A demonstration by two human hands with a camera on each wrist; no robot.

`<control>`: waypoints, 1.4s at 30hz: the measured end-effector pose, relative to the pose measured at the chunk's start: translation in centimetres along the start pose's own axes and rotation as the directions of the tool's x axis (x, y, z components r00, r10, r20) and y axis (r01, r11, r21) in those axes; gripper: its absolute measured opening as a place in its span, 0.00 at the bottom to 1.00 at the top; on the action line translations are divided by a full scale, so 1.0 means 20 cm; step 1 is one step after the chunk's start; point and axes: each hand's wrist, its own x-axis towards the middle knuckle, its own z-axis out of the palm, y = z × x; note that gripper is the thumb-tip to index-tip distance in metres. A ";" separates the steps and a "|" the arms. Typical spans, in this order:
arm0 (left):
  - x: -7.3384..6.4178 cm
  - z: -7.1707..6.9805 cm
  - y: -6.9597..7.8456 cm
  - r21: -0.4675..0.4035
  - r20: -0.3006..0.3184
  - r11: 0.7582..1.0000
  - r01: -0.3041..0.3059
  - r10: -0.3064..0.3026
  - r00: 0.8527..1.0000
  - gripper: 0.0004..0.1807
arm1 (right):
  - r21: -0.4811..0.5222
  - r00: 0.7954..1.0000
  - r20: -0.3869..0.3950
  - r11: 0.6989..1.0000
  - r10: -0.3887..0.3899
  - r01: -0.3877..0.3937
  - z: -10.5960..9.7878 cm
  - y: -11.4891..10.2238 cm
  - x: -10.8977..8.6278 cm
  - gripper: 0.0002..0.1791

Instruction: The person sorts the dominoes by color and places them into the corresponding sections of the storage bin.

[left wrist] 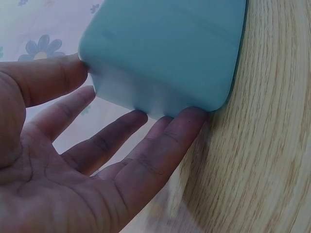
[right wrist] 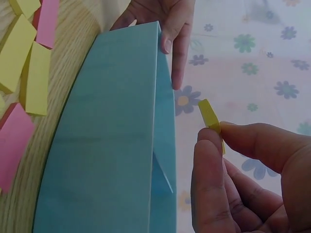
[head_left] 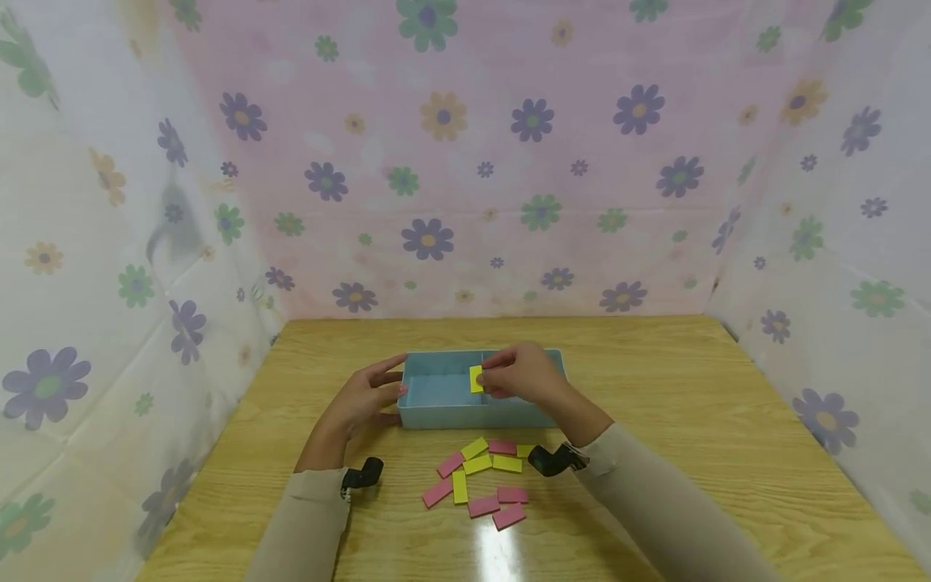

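Nearest to the camera are your two sleeves: the left sleeve (head_left: 301, 517) and the right sleeve (head_left: 662, 505) come in from the lower edge, one on each side of the loose blocks. These yellow blocks (head_left: 478, 465) and pink blocks (head_left: 483, 507) lie flat on the table (head_left: 640, 372), in front of the blue box (head_left: 444, 417). It seems a handy place, because your right hand can reach them without crossing your left arm.

The box stands upright with its long side toward you, probably so that you can look down into both compartments, on either side of the divider (head_left: 483, 356). Your left hand (head_left: 364, 398) is at the left end of the box. Its fingers are spread and almost straight, and the fingertips touch the box without closing around it; I think this is to steady it.

Your right hand (head_left: 525, 373) is closed only at the tips: thumb and forefinger pinch one yellow block (head_left: 475, 379), the other fingers folded below. The grip is near one end, so much of the block stays free. The held block is over the box, near the divider, but from this angle I cannot tell surely which compartment is under it.
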 end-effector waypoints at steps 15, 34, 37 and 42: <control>0.01 -0.01 0.00 0.005 0.015 1.000 -0.003 0.003 1.000 0.36 | 0.038 1.000 -0.002 0.999 0.005 -0.005 0.08 -0.08 0.11 0.15; 0.00 0.01 0.00 -0.012 -0.006 1.000 0.023 -0.023 1.000 0.34 | 0.039 0.998 -0.007 0.998 0.058 -0.058 0.25 -0.11 0.24 0.13; 0.00 0.00 0.00 -0.007 -0.003 1.000 0.024 -0.024 1.000 0.34 | 0.040 0.998 -0.014 0.997 0.059 -0.059 0.27 -0.11 0.26 0.12; 0.01 0.00 0.00 0.007 -0.004 1.000 0.020 -0.020 1.000 0.35 | 0.034 0.998 0.003 0.998 0.057 -0.057 0.31 -0.11 0.28 0.12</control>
